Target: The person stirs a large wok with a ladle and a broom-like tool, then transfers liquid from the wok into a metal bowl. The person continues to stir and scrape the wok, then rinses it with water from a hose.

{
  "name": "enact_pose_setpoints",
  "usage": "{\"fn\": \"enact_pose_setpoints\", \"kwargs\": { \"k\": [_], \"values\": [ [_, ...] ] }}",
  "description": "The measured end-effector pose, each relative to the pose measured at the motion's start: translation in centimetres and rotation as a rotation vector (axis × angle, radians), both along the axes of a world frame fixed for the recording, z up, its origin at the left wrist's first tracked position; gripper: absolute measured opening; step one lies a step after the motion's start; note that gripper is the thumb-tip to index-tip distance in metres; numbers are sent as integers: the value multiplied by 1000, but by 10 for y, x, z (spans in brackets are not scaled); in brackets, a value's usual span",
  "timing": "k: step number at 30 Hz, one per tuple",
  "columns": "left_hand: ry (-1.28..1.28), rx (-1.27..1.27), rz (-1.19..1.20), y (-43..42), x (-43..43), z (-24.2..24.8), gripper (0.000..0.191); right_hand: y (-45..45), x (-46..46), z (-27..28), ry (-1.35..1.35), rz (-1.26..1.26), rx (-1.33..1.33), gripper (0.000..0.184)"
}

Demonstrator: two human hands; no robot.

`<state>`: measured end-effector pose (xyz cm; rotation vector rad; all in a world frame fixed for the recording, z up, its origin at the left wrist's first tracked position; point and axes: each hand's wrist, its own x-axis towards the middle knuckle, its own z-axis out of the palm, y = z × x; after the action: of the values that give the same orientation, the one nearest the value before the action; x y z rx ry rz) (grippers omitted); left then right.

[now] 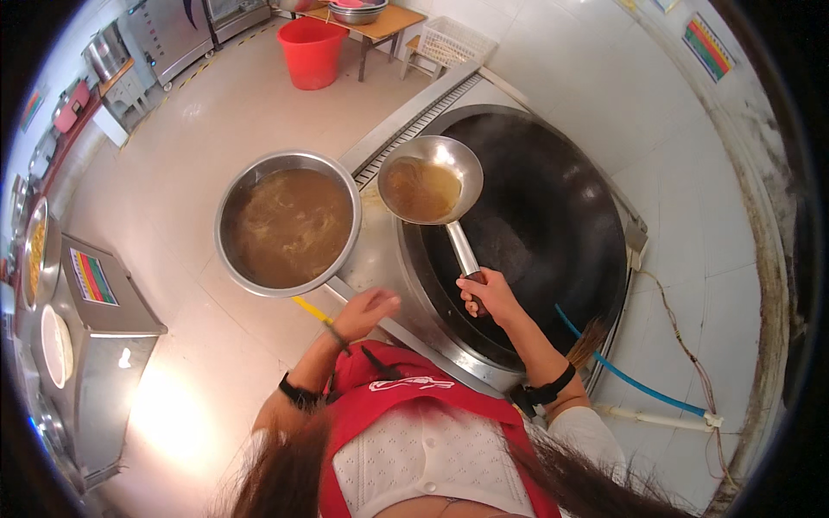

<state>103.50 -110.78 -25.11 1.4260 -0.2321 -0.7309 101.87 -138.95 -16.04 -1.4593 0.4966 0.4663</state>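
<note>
My right hand (489, 298) grips the dark grip of a large stainless steel ladle (465, 188). Its bowl is tilted and holds some brown liquid (424, 191). Below the ladle spreads a wide black wok (531, 194), set into a steel stove (375, 259), with only a little liquid or sheen visible in its bottom. At the stove's left corner, a deep steel basin (223, 239) is nearly full of cloudy brown liquid. My left hand (369, 314) hovers just in front of this basin near the stove's front edge, its fingers loosely bent and nothing visible in it.
A blue hose (647, 388) and a straw brush (588, 343) lie at the wok's right side. Beyond the slotted drain (414, 126) stands a red bucket (312, 55) beside a wooden table (395, 22). To the left is a steel cabinet (107, 330) with basins near it.
</note>
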Motion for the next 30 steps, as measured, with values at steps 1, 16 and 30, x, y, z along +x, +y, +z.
{"fn": "enact_pose_setpoints", "kwargs": {
  "k": [1, 16, 30],
  "values": [
    [23, -67, 3, -14, 6, 7, 38, 12, 0, 6, -3, 5, -33, 21],
    [243, -415, 406, -67, 42, 52, 35, 130, 0, 21, -573, 304, -1265, 51],
    [-15, -291, 276, -9, 58, 56, 10, -132, -159, 122, -678, -383, -1378, 40]
  ]
}}
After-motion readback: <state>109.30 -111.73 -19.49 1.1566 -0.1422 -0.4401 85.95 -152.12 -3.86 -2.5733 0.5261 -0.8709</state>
